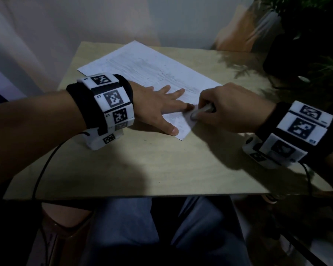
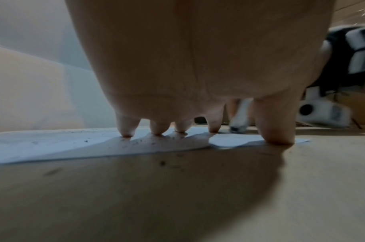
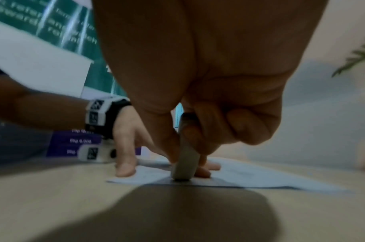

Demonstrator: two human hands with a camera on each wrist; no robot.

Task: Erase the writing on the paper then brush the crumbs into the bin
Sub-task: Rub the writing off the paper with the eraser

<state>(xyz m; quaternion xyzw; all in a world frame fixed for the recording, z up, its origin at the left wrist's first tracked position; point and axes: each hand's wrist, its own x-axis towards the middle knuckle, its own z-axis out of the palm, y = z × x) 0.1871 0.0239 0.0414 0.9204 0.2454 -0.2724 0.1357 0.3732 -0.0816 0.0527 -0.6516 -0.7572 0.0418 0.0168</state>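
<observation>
A white sheet of paper (image 1: 142, 70) with faint grey pencil marks lies slanted on the wooden table (image 1: 161, 166). My left hand (image 1: 161, 104) lies flat on the sheet's near part, fingers spread and straight, pressing it down. My right hand (image 1: 219, 110) grips a pale grey eraser (image 1: 197, 113) whose tip touches the paper close to the left forefinger. In the right wrist view the eraser (image 3: 185, 165) stands nearly upright on the paper (image 3: 260, 178). Dark crumbs (image 2: 136, 141) dot the paper (image 2: 53, 144) near my left fingertips (image 2: 126, 131). No bin shows.
A potted plant (image 1: 306, 45) in a dark pot stands at the table's far right corner, leaves hanging over the tabletop. A wall runs behind the table. The table's near edge (image 1: 142, 195) is above the person's lap. Cables trail from both wristbands.
</observation>
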